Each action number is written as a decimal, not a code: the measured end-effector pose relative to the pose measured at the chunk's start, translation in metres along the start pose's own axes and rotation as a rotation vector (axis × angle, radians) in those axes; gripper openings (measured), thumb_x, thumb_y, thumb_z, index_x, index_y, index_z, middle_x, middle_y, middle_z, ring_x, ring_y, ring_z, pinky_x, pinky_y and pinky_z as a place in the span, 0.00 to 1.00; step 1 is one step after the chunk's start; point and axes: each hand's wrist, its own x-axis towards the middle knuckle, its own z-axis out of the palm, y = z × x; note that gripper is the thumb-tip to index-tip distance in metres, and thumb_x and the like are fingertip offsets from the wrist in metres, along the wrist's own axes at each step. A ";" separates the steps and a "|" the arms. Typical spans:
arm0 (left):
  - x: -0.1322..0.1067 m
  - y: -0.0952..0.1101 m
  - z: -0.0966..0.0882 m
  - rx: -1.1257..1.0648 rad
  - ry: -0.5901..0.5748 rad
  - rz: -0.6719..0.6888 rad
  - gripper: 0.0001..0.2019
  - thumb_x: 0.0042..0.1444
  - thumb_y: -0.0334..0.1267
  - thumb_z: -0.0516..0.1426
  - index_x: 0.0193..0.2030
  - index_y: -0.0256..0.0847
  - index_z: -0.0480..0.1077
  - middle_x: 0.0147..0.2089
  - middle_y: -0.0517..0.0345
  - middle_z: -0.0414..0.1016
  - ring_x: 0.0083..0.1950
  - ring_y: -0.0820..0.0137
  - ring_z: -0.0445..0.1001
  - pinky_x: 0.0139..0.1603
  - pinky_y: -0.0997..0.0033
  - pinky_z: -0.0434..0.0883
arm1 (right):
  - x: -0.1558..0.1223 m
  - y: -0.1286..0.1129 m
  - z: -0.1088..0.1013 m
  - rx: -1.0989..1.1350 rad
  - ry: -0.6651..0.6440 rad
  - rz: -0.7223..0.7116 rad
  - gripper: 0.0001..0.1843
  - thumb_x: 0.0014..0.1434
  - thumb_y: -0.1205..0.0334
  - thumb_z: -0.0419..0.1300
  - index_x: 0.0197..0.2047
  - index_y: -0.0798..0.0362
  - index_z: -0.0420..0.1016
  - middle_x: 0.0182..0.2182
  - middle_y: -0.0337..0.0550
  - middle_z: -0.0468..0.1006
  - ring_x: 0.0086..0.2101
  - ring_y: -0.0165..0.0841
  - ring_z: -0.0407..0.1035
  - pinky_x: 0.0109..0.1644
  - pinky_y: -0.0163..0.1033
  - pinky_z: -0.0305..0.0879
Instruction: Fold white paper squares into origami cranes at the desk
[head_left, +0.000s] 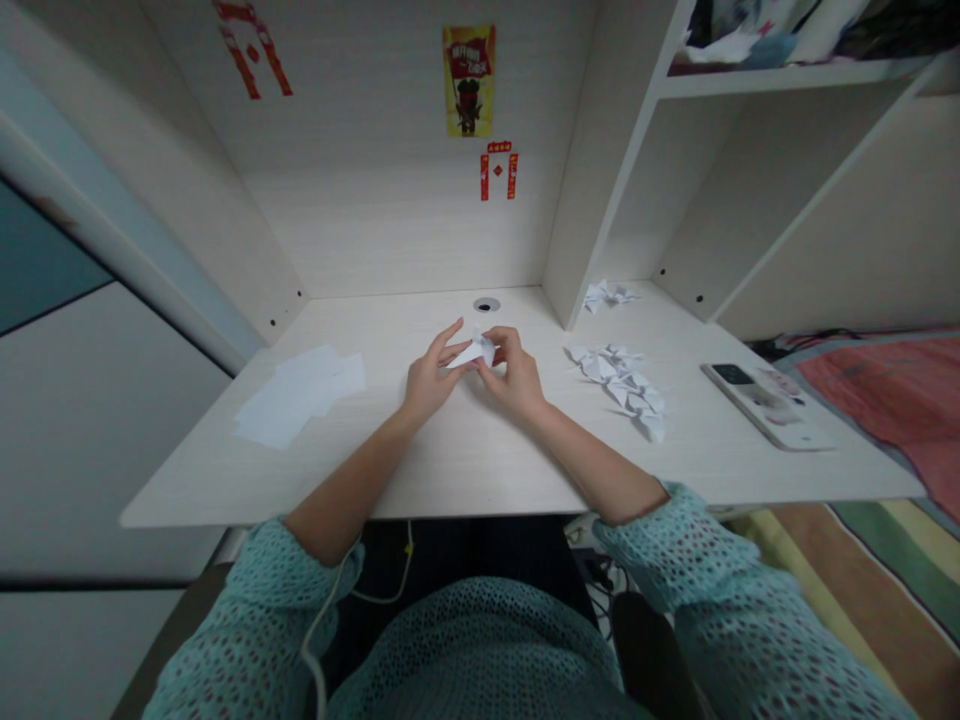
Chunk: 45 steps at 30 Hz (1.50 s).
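Between my two hands, just above the desk, is a small folded white paper piece point(475, 350) with pointed ends, perhaps a paper crane. My left hand point(433, 376) pinches its left side with the thumb below, and the index finger sticks up. My right hand point(516, 373) grips the other side between thumb and curled fingers. Flat white paper sheets point(296, 395) lie overlapping to the left. A heap of similar folded paper pieces point(619, 383) lies to the right of my right hand.
More folded paper pieces point(609, 295) sit at the back beyond the upright panel point(592, 180). A phone point(765, 405) lies on the right of the white desk point(450, 470). A round cable hole point(487, 304) is near the back wall. A pale cable point(322, 620) hangs by my left sleeve.
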 end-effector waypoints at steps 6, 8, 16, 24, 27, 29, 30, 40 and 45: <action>-0.005 0.010 0.000 0.155 0.089 0.072 0.24 0.51 0.38 0.60 0.56 0.53 0.65 0.53 0.61 0.73 0.57 0.64 0.69 0.60 0.64 0.60 | 0.001 -0.004 -0.002 -0.004 -0.046 -0.030 0.17 0.57 0.56 0.56 0.50 0.46 0.66 0.44 0.43 0.75 0.33 0.33 0.69 0.40 0.39 0.66; -0.005 0.009 0.000 0.174 0.128 0.098 0.19 0.52 0.38 0.59 0.52 0.52 0.70 0.54 0.62 0.72 0.57 0.64 0.68 0.60 0.65 0.61 | 0.002 -0.005 -0.003 0.000 -0.053 -0.041 0.16 0.57 0.55 0.56 0.49 0.46 0.69 0.44 0.43 0.75 0.34 0.33 0.69 0.41 0.38 0.66; -0.002 0.002 -0.002 0.153 0.158 0.089 0.13 0.50 0.41 0.60 0.44 0.48 0.75 0.48 0.60 0.76 0.47 0.66 0.73 0.54 0.65 0.66 | 0.004 0.003 0.001 0.155 -0.028 0.040 0.16 0.55 0.53 0.58 0.46 0.47 0.74 0.41 0.43 0.77 0.32 0.31 0.69 0.39 0.38 0.68; -0.002 -0.002 -0.004 0.190 0.103 0.107 0.11 0.52 0.42 0.59 0.43 0.47 0.75 0.49 0.60 0.76 0.50 0.64 0.73 0.59 0.61 0.64 | 0.009 0.009 0.002 0.344 -0.015 0.171 0.16 0.50 0.51 0.62 0.40 0.49 0.77 0.40 0.43 0.79 0.35 0.33 0.72 0.43 0.41 0.69; -0.002 -0.004 -0.005 0.216 0.088 0.128 0.11 0.53 0.41 0.58 0.43 0.48 0.75 0.49 0.61 0.76 0.51 0.64 0.72 0.60 0.60 0.63 | 0.010 0.011 0.003 0.452 -0.018 0.211 0.17 0.47 0.50 0.65 0.39 0.51 0.77 0.39 0.44 0.79 0.38 0.35 0.73 0.45 0.42 0.69; -0.003 -0.004 -0.005 0.232 0.093 0.165 0.10 0.53 0.39 0.58 0.43 0.49 0.76 0.48 0.62 0.76 0.52 0.64 0.72 0.60 0.60 0.63 | 0.010 0.012 0.004 0.525 -0.018 0.240 0.19 0.45 0.50 0.66 0.38 0.52 0.77 0.38 0.45 0.80 0.38 0.36 0.74 0.46 0.43 0.69; -0.003 -0.004 -0.004 0.240 0.101 0.187 0.10 0.53 0.38 0.58 0.42 0.50 0.76 0.47 0.62 0.76 0.52 0.64 0.72 0.60 0.61 0.63 | 0.010 0.013 0.004 0.555 -0.018 0.254 0.20 0.44 0.49 0.66 0.38 0.52 0.77 0.38 0.46 0.80 0.38 0.36 0.74 0.46 0.43 0.69; -0.001 -0.011 -0.003 0.423 0.137 0.505 0.10 0.55 0.34 0.57 0.43 0.47 0.75 0.45 0.61 0.78 0.47 0.69 0.76 0.51 0.67 0.71 | 0.011 0.015 0.007 0.733 0.016 0.311 0.19 0.39 0.52 0.70 0.34 0.52 0.78 0.34 0.43 0.80 0.34 0.34 0.74 0.45 0.42 0.69; 0.000 -0.013 -0.004 0.463 0.134 0.536 0.11 0.55 0.34 0.57 0.44 0.49 0.75 0.45 0.61 0.78 0.48 0.69 0.76 0.51 0.66 0.72 | 0.011 0.014 0.006 0.738 0.019 0.304 0.18 0.39 0.53 0.70 0.34 0.51 0.79 0.32 0.42 0.80 0.33 0.33 0.73 0.44 0.41 0.68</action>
